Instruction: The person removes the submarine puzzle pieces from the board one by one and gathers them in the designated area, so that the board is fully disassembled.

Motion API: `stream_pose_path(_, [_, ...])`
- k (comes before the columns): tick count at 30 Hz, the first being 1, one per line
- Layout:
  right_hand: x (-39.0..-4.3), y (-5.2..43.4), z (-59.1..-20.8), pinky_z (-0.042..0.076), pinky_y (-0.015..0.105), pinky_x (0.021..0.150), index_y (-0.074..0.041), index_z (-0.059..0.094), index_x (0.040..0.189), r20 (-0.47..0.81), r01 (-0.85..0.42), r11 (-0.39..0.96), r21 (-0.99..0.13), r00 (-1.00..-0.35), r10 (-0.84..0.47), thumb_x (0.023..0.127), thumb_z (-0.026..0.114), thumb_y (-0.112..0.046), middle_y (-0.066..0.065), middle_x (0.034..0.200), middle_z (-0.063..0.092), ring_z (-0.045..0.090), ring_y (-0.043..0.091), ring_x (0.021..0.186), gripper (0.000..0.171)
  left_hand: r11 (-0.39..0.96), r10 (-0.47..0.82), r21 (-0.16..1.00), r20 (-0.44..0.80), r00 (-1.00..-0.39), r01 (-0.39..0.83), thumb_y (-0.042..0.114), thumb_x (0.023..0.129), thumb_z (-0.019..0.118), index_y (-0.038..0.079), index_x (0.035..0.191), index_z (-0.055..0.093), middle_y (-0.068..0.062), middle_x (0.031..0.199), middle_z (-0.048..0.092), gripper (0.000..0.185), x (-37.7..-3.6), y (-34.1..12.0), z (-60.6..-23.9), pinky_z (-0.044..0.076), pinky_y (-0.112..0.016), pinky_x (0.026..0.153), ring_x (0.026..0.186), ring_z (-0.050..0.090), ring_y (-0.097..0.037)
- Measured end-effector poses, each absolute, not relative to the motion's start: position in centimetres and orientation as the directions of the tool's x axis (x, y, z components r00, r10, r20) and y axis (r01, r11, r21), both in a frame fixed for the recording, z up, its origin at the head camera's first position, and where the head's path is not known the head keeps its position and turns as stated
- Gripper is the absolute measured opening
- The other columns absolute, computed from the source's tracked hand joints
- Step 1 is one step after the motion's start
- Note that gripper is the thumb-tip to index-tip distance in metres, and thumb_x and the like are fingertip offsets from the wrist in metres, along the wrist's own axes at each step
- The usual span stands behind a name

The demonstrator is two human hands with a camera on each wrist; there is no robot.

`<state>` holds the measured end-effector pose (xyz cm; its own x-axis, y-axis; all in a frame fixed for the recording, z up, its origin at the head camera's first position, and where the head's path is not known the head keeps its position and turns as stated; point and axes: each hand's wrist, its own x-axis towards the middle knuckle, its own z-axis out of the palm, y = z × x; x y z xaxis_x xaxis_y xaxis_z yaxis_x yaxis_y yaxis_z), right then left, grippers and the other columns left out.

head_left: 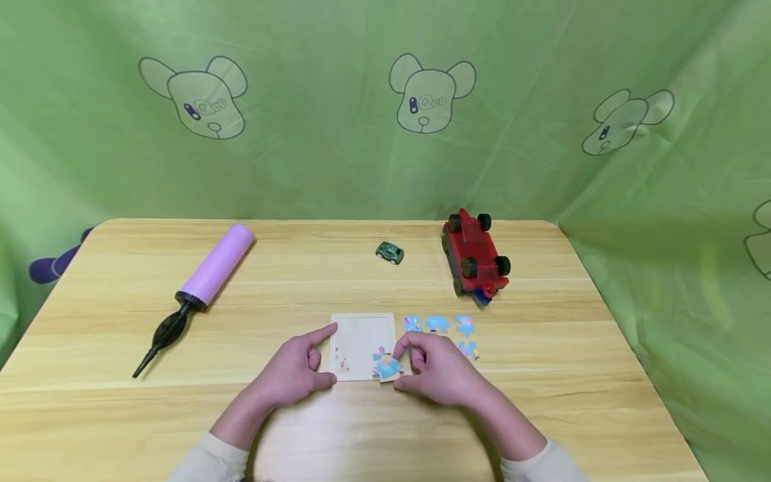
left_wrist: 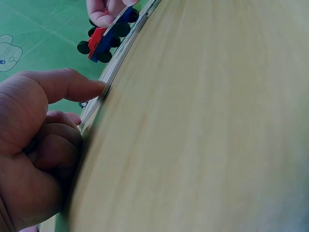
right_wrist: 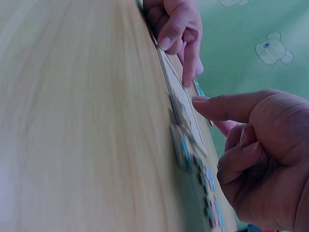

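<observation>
A pale square puzzle tray [head_left: 364, 333] lies flat on the table in the head view. My left hand [head_left: 295, 371] holds its left side, index finger near the far corner and thumb at the near corner. A blue jigsaw piece [head_left: 389, 369] with a patch of orange overlaps the tray's near right corner, slightly tilted. My right hand [head_left: 438, 369] pinches this piece at its right side with index finger and thumb. Curled lower fingers show on the right hand [right_wrist: 270, 154] in the right wrist view. Several loose blue jigsaw pieces [head_left: 438, 323] lie right of the tray, partly behind the right hand.
A purple hand pump [head_left: 218, 264] with a black nozzle lies at the left. Toward the back is a small dark green toy car [head_left: 389, 252]. A red and blue toy vehicle [head_left: 474, 251] rests wheels outward at the back right. A green curtain [head_left: 337, 154] hangs behind the table.
</observation>
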<state>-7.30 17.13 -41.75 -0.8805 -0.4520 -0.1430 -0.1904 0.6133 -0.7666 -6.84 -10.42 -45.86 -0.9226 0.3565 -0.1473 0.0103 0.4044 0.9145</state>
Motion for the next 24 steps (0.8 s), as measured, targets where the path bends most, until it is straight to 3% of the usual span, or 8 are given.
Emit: stream_pose_path(24, [-5.4, 23.7, -42.7, 0.046, 0.032, 0.078, -0.011, 0.065, 0.097, -0.165, -0.101, 0.610, -0.786, -0.916, -0.364, 0.072, 0.089, -0.010, -0.008, 0.060, 0.038, 0.036, 0.006, 0.054, 0.035, 0.395, 0.368, 0.919, -0.143, -0.919, 0.015, -0.001, 0.073, 0.082, 0.000, 0.149, 0.043, 0.005, 0.055, 0.036, 0.086, -6.8, -10.4, -45.8, 0.034, -0.025, 0.050, 0.047, 0.033, -0.008])
